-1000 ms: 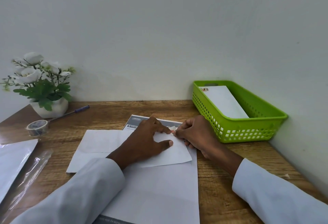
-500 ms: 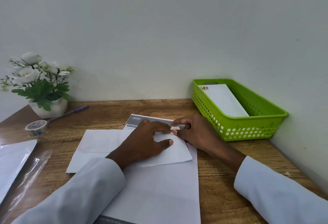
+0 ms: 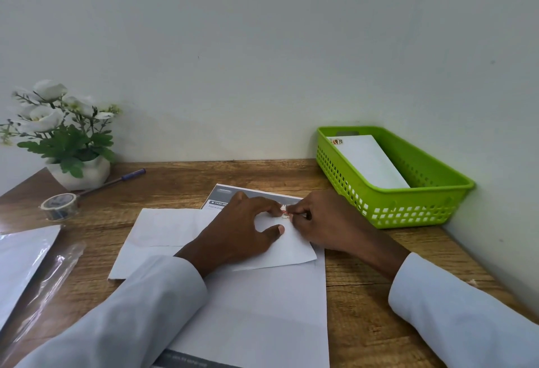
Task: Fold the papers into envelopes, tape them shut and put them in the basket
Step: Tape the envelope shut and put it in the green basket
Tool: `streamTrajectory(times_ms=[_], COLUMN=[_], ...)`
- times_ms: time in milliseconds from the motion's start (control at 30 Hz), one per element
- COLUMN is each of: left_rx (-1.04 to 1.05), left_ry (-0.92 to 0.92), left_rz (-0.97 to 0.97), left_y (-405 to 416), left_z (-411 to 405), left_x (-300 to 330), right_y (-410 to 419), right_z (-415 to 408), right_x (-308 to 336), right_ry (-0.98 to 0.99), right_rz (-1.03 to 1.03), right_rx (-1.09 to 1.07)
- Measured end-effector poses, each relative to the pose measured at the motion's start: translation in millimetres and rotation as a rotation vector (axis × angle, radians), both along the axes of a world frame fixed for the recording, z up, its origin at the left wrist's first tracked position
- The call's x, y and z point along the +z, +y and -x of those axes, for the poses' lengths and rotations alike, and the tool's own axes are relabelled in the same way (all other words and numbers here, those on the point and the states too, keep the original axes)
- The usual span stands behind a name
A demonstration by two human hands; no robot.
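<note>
Taping the folded envelope (image 3: 280,248) shut.
Left hand (image 3: 242,230) spread flat, pinning paper against sliding; right hand (image 3: 323,222) pinched on patterned tape piece (image 3: 285,212) at the flap, green basket (image 3: 431,210) near.

Plain pale wall (image 3: 262,47) behind hands, 2nd wall (image 3: 501,163) on right, meeting at corner. Brown wood-grain surface (image 3: 364,294) under hands. Soft even light, glare patch far left.
</note>
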State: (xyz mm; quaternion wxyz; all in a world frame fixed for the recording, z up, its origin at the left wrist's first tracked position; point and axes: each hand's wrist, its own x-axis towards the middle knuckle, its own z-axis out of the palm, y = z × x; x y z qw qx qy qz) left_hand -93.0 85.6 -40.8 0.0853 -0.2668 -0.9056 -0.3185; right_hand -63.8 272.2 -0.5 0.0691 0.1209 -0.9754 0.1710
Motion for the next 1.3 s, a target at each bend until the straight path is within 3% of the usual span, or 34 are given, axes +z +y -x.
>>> streamTrajectory(times_ms=[300, 467, 867, 1300], left_rx=[0.005, 0.037, 0.056, 0.203], left_ry=[0.004, -0.031, 0.006, 0.013], left_rz=[-0.015, -0.001, 0.286, 0.309], left_y=[0.2, -0.1, 6.3, 7.3], left_z=[-0.9, -0.5, -1.0, -5.7], left_x=[-2.0, -3.9, -0.5, 3.6], right_y=[-0.1, 3.2, 0.1, 7.5], right_z=[-7.2, -8.4, 1.3, -1.5], right_x=[0.1, 2.3, 2.2, 0.5], right_ry=[0.008, 0.013, -0.04, -0.073], right_rz=[-0.026, 0.036, 0.054, -0.048], right_rx=[0.076, 0.016, -0.029, 0.133])
